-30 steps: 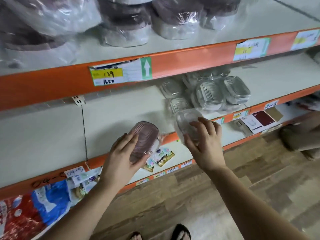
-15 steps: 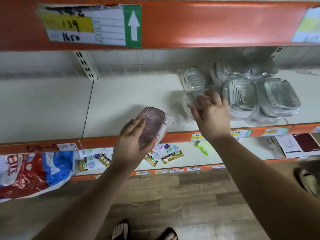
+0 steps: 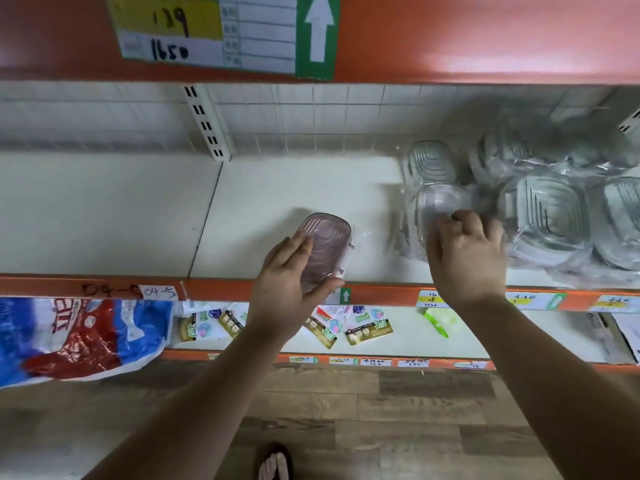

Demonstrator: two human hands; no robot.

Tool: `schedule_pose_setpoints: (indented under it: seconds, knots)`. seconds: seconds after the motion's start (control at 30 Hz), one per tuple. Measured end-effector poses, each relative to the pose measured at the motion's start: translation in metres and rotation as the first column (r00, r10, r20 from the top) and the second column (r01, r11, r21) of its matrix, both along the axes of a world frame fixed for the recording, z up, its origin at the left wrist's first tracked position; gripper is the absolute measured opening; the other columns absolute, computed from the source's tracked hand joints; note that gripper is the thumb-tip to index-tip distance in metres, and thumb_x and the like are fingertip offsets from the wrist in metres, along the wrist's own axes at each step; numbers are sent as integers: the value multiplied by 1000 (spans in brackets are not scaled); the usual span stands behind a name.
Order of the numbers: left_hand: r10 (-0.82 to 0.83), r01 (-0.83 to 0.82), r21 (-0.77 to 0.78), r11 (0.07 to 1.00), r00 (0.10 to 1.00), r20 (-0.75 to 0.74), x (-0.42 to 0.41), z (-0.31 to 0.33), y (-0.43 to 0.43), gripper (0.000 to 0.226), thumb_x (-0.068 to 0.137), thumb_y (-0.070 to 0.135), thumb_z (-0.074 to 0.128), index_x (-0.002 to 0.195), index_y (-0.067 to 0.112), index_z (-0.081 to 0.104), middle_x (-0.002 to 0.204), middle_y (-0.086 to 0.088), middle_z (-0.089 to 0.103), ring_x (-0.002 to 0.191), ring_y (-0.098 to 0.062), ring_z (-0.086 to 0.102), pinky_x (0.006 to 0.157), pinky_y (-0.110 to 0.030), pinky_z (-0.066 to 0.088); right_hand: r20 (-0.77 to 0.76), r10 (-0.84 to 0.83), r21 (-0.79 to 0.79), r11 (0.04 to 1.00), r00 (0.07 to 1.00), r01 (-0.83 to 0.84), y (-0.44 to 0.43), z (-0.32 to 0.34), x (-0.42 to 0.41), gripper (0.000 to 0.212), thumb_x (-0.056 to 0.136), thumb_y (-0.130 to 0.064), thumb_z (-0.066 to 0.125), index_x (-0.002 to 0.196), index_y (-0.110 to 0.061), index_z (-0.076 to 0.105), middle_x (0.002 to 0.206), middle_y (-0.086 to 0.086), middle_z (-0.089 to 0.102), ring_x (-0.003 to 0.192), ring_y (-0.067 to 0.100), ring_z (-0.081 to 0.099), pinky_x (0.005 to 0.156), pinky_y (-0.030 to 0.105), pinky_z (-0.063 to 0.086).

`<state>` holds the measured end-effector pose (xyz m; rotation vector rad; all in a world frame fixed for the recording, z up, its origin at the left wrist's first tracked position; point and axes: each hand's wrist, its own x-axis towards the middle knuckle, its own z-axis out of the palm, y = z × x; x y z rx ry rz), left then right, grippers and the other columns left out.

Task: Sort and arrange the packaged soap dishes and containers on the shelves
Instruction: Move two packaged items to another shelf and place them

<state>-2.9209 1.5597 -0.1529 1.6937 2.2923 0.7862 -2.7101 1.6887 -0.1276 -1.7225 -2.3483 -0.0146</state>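
Note:
My left hand [image 3: 287,282] grips a pink-purple soap dish [image 3: 327,244] wrapped in clear plastic, held just over the front edge of the middle shelf [image 3: 277,188]. To its right, my right hand [image 3: 465,258] holds a clear packaged soap dish [image 3: 440,206], fingers curled round its near side, at the left edge of a pile of several clear wrapped soap dishes [image 3: 547,216] on the same shelf. Another clear dish [image 3: 431,161] stands behind it.
An orange beam with a price label [image 3: 221,29] crosses overhead. The lower shelf holds a red-and-blue bag [image 3: 69,334], small sachets [image 3: 346,327] and a green pack [image 3: 443,320]. Wooden floor and my sandalled foot [image 3: 273,462] lie below.
The camera has dropped and closed in on the middle shelf. My right hand carried the clear dish rightward up to the pile. My left hand keeps holding the pink dish.

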Motion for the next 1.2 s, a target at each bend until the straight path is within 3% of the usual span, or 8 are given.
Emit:
schedule_pose_setpoints:
  seconds: [0.1,0.23,0.37,0.57,0.87,1.03,1.2]
  knots:
    - [-27,27,-12,1000,999,-18,-11,-7,4,86,76,59,71,134,-2,53,144,-14,49,132,-32,46,110,-37,36,-118,103,65,993,988,-96,-10,-2,-9,44,90,-27,43,121,-1,60,124,23,55,118,46,42,102,50,36]
    - [-62,59,-78,995,997,-38,-30,-18,9,78,78,41,54,141,-4,43,150,-19,38,136,-35,37,111,-34,31,-227,230,117,971,946,-208,-27,-15,-25,36,88,-15,55,119,2,62,119,22,59,120,47,46,103,51,39]
    - [-57,52,-58,997,994,-92,-54,-24,25,62,84,27,67,136,-4,51,144,-21,43,130,-38,41,108,-39,37,-250,300,128,953,921,-275,-39,-28,-42,33,87,-13,56,116,1,65,116,19,61,117,43,50,102,47,40]
    - [-115,108,-45,993,973,-200,-84,-25,64,52,89,23,66,133,-2,54,128,-24,45,111,-39,49,98,-44,47,-246,325,101,946,913,-309,-44,-50,-57,30,83,-3,68,112,3,66,113,21,63,112,44,53,98,49,44]
    - [-67,41,-109,993,967,-245,-127,-26,117,60,96,36,54,144,3,39,130,-19,36,115,-35,42,100,-41,43,-244,296,74,955,924,-286,-44,-69,-72,31,87,-13,56,113,1,66,111,18,62,109,40,54,95,44,45]
    - [-101,45,-191,980,951,-291,-130,-30,114,73,94,48,52,150,8,28,138,-16,32,122,-35,37,103,-42,39,-251,273,65,962,929,-265,-47,-71,-77,28,86,-6,62,113,1,66,109,17,63,106,38,54,94,43,45]
    - [-133,101,-116,988,940,-314,-117,-23,75,55,97,33,49,144,4,42,137,-19,46,127,-35,43,105,-43,34,-263,293,37,955,919,-294,-60,-58,-79,28,84,-4,67,112,1,66,108,18,63,101,40,56,91,46,48]
